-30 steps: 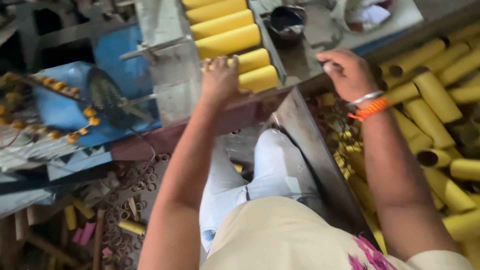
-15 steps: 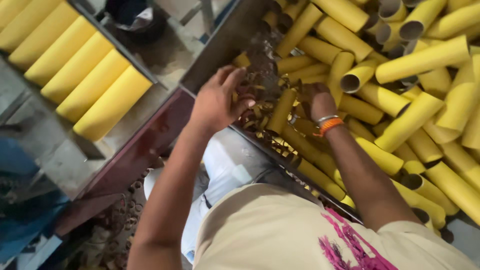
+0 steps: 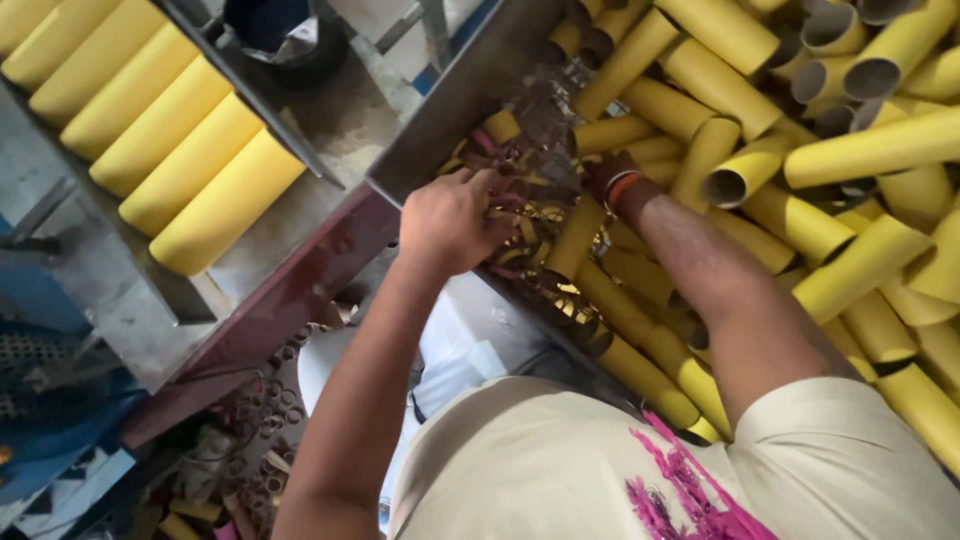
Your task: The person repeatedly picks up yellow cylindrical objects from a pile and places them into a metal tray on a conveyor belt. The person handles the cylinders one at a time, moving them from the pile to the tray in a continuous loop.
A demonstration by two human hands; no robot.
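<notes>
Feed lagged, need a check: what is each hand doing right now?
Left hand: curled at the bin's edge; any hold cannot be told.
Right hand: buried among yellow tubes; cannot tell.

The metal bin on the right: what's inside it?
The bin holds many loose yellow cardboard tubes and small ring-shaped scraps. The right hand is buried among them, so its fingers and the bin's bottom are hidden.

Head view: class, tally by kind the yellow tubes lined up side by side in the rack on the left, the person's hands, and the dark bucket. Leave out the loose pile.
rack tubes: 6 (the corner one is cut by the frame)
hands: 2, the left hand and the right hand
dark bucket: 1
Total: 9
</notes>
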